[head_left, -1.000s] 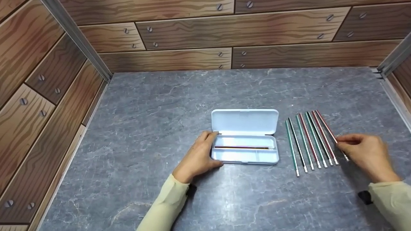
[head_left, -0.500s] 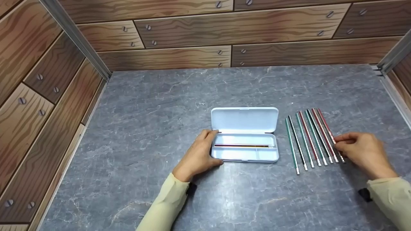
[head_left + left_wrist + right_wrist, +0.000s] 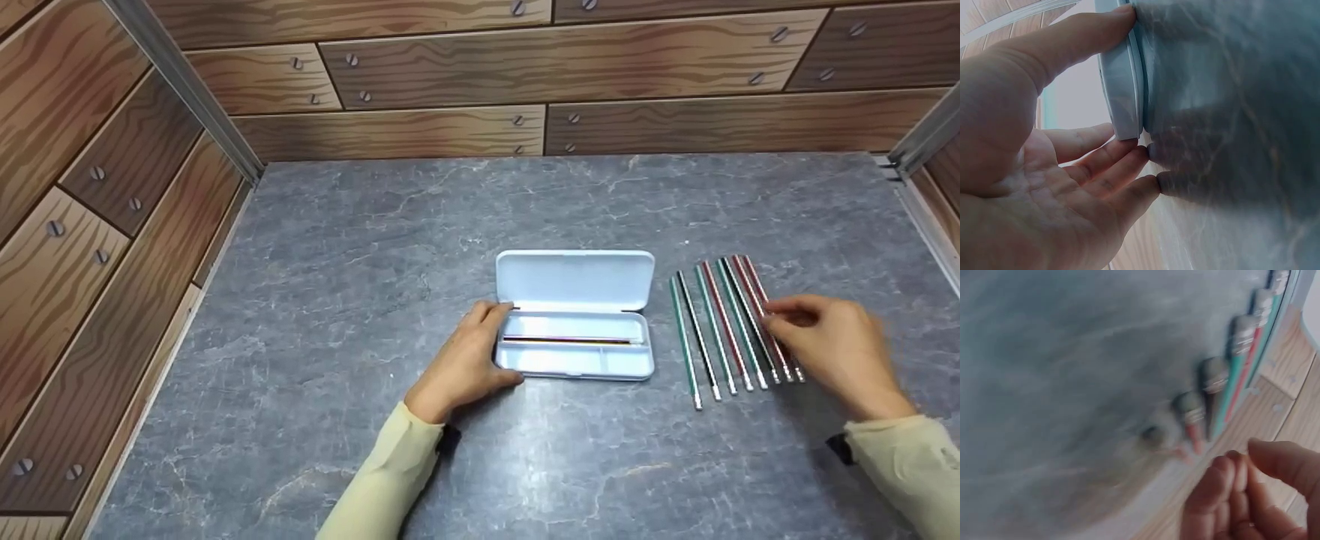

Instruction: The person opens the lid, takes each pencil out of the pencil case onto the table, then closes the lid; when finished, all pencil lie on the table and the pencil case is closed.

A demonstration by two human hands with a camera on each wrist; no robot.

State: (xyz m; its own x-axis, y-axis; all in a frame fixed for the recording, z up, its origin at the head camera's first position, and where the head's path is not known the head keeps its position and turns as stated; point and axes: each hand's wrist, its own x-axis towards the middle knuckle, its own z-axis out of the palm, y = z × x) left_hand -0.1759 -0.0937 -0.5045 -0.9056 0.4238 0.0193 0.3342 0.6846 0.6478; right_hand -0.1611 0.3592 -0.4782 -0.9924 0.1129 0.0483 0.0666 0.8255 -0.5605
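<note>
A light blue pencil case [image 3: 626,366] lies with its lid [image 3: 574,281] tipped back. One thin dark-striped pencil [image 3: 566,340] rests lengthwise inside. My left hand [image 3: 461,356] grips the case's left end, thumb at the front corner and fingers at the end and back; the left wrist view shows the thumb against its side. Right of the case, several green, black and red pencils [image 3: 718,322] lie side by side, metal eraser ends towards me. My right hand [image 3: 844,352] pinches the rightmost red pencil [image 3: 756,285] near its middle; the right wrist view is blurred there.
A grey marbled tabletop [image 3: 360,300] lies under everything. Wood-patterned panels [image 3: 442,75] stand behind and on the left, with metal corner posts [image 3: 187,90]. The pencils sit a short gap from the case's right edge.
The rightmost red pencil has shifted left and turned in line with the others, my right hand moving left along with it. My left hand stays on the case.
</note>
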